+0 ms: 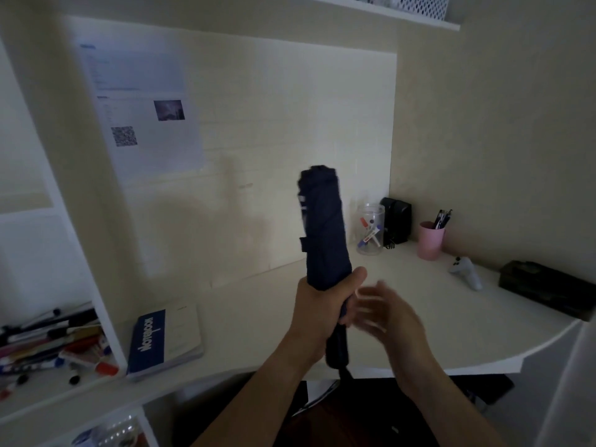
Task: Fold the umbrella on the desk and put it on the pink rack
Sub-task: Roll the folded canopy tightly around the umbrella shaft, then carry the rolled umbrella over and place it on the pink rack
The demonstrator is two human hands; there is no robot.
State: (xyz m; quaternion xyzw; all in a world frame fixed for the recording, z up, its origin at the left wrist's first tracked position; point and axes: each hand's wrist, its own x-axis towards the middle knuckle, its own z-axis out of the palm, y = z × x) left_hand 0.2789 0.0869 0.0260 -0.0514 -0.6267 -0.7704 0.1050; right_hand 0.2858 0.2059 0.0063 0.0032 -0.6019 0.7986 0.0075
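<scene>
Above the near edge of the desk (419,333), a dark navy umbrella (324,227) stands nearly upright, leaning slightly to the left, its canopy folded and wrapped into a tight roll with a small strap tab showing on its left side. Its handle hangs down past the desk edge. The left hand (317,312) grips the umbrella at the bottom of the rolled canopy, fingers curled round it and the thumb lying across the front. The right hand (383,312) is just beside the shaft on the right, fingers spread and relaxed; it is blurred, so it seems to hold nothing, though whether the fingertips touch the umbrella cannot be told.

Behind the umbrella, toward the back of the desk, a clear jar (370,233) holds a few markers, with a small black box-shaped object (396,219) just beside it. Further right is a pink cup (430,241) with dark pens in it, then a white controller (466,272) lying flat, and a dark box (545,288) near the right edge. On the left a blue-and-white notebook (164,340) lies on the desk. Left of it, a white shelf compartment holds a loose pile of pens and markers (54,343). A printed sheet (138,108) hangs on the wall panel above.
</scene>
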